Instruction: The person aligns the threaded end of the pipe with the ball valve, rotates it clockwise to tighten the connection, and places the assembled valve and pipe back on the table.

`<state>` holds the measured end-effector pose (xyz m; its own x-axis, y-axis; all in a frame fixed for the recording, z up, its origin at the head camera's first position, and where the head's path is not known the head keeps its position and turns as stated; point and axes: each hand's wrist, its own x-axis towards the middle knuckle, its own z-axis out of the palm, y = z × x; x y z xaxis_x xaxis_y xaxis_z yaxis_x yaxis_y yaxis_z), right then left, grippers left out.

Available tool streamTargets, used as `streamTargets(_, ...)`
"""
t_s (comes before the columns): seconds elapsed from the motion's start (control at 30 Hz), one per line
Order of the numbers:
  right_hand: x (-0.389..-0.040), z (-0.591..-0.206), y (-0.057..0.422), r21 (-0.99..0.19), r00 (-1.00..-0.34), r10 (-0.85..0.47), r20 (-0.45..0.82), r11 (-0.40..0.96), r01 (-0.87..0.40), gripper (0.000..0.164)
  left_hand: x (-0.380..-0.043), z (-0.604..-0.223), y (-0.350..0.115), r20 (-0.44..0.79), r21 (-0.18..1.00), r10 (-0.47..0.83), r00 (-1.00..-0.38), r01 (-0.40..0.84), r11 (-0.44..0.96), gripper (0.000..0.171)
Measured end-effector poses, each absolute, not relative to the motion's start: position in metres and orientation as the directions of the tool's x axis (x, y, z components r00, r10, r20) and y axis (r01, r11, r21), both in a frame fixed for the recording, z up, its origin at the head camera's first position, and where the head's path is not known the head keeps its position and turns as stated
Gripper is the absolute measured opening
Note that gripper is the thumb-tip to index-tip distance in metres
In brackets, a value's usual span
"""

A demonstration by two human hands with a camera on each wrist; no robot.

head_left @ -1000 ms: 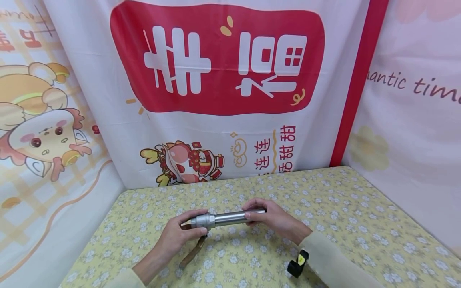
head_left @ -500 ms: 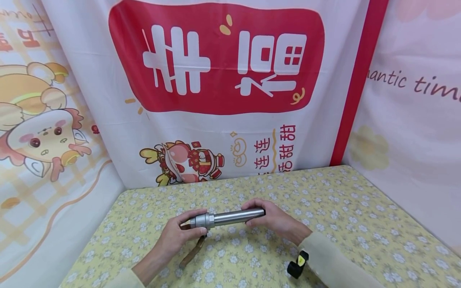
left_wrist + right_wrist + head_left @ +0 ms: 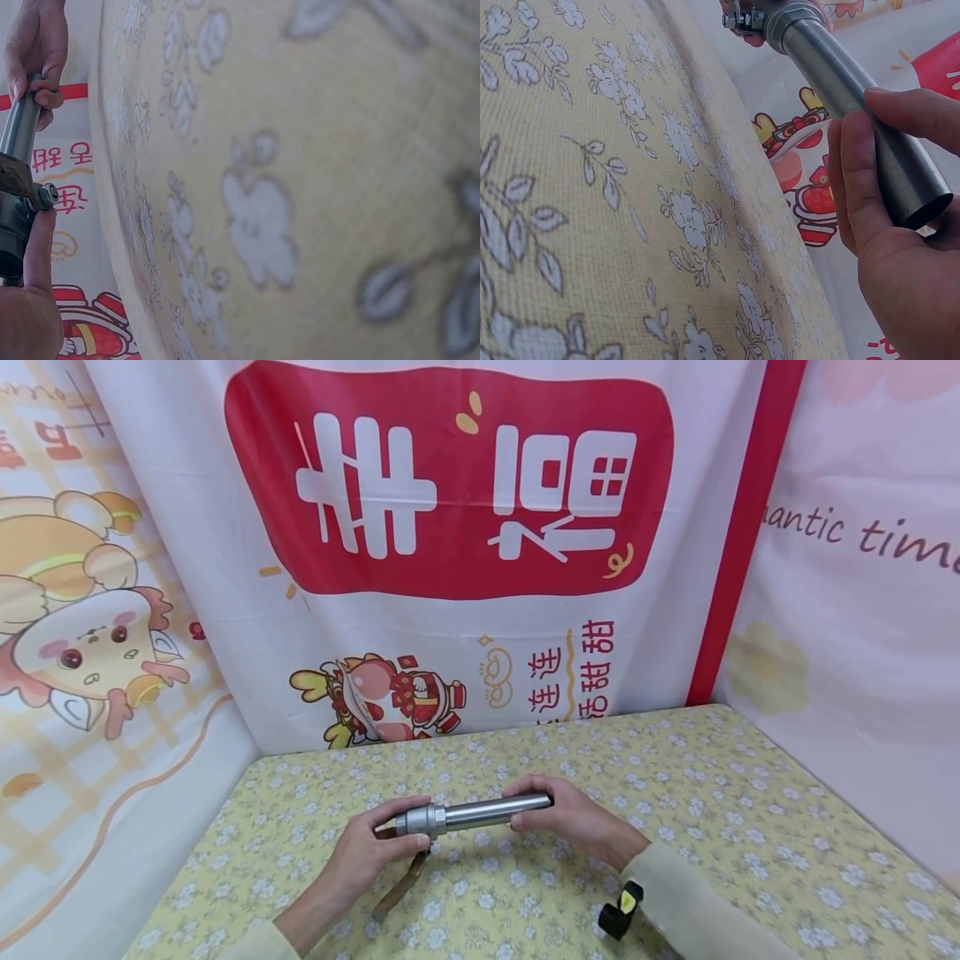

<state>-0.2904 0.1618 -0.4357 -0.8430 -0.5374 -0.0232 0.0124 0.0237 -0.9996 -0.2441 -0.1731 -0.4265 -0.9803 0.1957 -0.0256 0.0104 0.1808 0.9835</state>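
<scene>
A steel pipe (image 3: 480, 814) is joined to a grey metal valve body (image 3: 422, 820), held nearly level over the table. My left hand (image 3: 356, 860) grips the valve end, thumb below and fingers above. A brownish lever (image 3: 402, 887) slants down from the valve. In the left wrist view a bolt with a nut (image 3: 49, 196) sits on the valve beside the dark lever (image 3: 15, 176), near a finger of my left hand. My right hand (image 3: 570, 814) holds the pipe's far end; in the right wrist view its fingers curl round the pipe (image 3: 889, 161), whose dark open end shows.
A table with a yellow flowered cloth (image 3: 675, 827) lies beneath. Behind it hangs a white sheet with a red panel (image 3: 465, 552); printed sheets hang at the left and right. A black strap with a yellow mark (image 3: 618, 914) is by my right sleeve (image 3: 697, 902).
My right thumb and fingers have shifted slightly down the pipe's near side, so more of its upper surface shows near the end. My left hand and the valve have stayed put.
</scene>
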Motion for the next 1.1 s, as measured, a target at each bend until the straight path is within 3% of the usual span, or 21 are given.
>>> streamTargets(0.63,-0.2915,-0.4349,0.1608,-1.0,-0.849,-0.529,-0.023,0.009,0.022,0.05,-0.2438,-0.4264,-0.1733,-0.029,0.983,0.193,-0.981,0.007,0.182,0.061)
streamTargets(0.9,-0.2921,-0.4358,0.1597,-1.0,-0.858,-0.514,-0.018,0.007,0.016,0.036,-0.2438,-0.427,-0.1737,-0.031,0.984,0.195,-0.98,0.005,0.179,0.058)
streamTargets(1.1,-0.2918,-0.4356,0.1591,-1.0,-0.857,-0.515,-0.007,0.01,0.002,0.036,-0.2432,-0.4272,-0.1743,-0.03,0.984,0.191,-0.981,0.004,0.177,0.062)
